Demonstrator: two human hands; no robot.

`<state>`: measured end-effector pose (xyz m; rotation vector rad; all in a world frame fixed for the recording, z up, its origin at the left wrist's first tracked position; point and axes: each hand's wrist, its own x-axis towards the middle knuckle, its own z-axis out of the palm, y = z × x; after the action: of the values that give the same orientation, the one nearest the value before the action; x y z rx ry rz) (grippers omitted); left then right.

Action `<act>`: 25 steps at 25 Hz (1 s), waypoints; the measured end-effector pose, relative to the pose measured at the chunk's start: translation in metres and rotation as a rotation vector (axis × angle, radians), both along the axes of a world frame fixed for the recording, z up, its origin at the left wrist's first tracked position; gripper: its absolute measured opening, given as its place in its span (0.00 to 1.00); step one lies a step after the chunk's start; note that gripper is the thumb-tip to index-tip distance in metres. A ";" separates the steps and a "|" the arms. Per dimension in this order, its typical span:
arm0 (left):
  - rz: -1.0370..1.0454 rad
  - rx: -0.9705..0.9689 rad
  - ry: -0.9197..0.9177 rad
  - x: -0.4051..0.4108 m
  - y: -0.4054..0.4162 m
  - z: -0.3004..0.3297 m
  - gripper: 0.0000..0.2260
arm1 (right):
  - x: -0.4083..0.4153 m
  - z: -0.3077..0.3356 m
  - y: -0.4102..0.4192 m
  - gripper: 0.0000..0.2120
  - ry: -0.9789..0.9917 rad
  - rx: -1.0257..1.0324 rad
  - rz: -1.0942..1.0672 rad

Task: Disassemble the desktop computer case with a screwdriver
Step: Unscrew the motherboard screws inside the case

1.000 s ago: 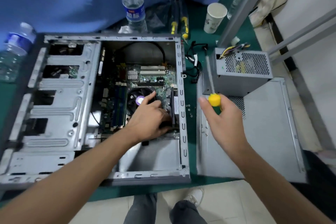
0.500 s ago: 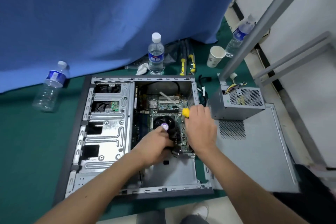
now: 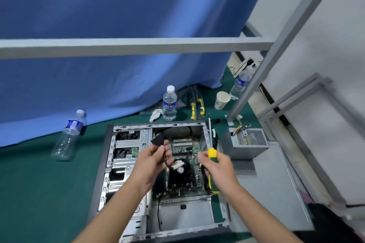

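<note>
A clear water bottle (image 3: 69, 134) with a blue label lies tilted on the green mat (image 3: 39, 183) at the far left, against the foot of a blue curtain (image 3: 118, 6). To its right the open computer case (image 3: 110, 163) lies flat on the mat, its metal drive bays on the left side and the green circuit board (image 3: 183, 147) with a dark fan (image 3: 180, 175) on the right.

Above the case the left hand (image 3: 151, 165) is raised, its fingers and thumb curled round a dark cable (image 3: 166, 157); a black plug (image 3: 158, 141) sticks up past the fingertips and a white connector (image 3: 176, 163) hangs just below them. Behind the case a second water bottle (image 3: 169, 102) stands upright, with a crumpled white tissue (image 3: 156, 114) beside it and two yellow-handled tools (image 3: 196, 107) lying on the mat.

The right hand (image 3: 219, 171) is clamped on the screwdriver (image 3: 213, 163), fingers wrapped round its yellow and green handle, the thin metal shaft pointing up and away over the case's right wall. A paper cup (image 3: 222, 100) stands farther back, and a third bottle (image 3: 240, 85) stands behind a slanted grey metal post (image 3: 266, 61).

To the right of the case a grey power supply box (image 3: 246, 143) with coloured wires at its top rests on the removed side panel (image 3: 276, 193), which lies flat next to the case. A white wall (image 3: 325, 45) closes the right side.
</note>
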<state>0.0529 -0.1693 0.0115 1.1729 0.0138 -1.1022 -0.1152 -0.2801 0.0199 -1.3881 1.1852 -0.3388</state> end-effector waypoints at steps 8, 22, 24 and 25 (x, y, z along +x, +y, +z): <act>-0.165 -0.006 0.099 -0.034 -0.009 0.032 0.11 | 0.018 0.044 0.006 0.07 -0.087 -0.002 -0.046; -0.578 0.091 -0.308 -0.085 -0.055 0.077 0.10 | -0.044 0.083 -0.069 0.12 -0.190 -0.036 0.216; -0.686 0.157 -0.574 -0.086 -0.067 0.075 0.11 | -0.050 0.080 -0.084 0.10 -0.160 -0.044 0.326; -0.723 0.179 -0.692 -0.087 -0.074 0.073 0.11 | -0.052 0.077 -0.090 0.09 -0.140 -0.043 0.354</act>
<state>-0.0338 -0.2436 0.0846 1.7366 -0.9236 -1.2615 -0.1675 -0.3702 0.0966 -1.5540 0.8035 -0.2069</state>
